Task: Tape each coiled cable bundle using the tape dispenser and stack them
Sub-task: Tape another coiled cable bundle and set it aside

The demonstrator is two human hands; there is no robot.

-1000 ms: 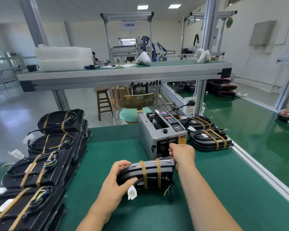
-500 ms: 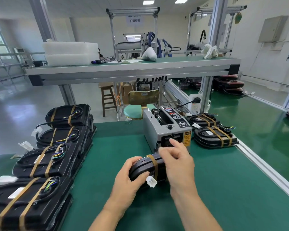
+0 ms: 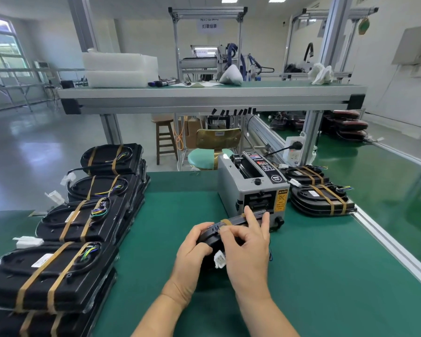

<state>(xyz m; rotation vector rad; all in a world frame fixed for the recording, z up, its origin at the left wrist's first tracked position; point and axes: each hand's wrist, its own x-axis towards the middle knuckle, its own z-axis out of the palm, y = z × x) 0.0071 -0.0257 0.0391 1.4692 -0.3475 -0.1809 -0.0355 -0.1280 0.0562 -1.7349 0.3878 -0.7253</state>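
Note:
A black coiled cable bundle (image 3: 238, 218) with a tan tape band is held on edge just in front of the grey tape dispenser (image 3: 250, 188). My left hand (image 3: 192, 249) grips the bundle's left end. My right hand (image 3: 248, 249) lies over its top and front, thumb and fingers curled on it near the tape band. A white connector (image 3: 219, 261) hangs below, between my hands. Most of the bundle is hidden by my hands.
Taped bundles are stacked in a row along the left of the green table (image 3: 326, 276), the nearest stack (image 3: 58, 271) at the front left. Another taped stack (image 3: 321, 198) sits right of the dispenser. An aluminium rail (image 3: 387, 244) borders the table's right side.
My right hand left the dispenser's slot and came down over the bundle. The bundle was turned from flat onto its edge, closer to the dispenser.

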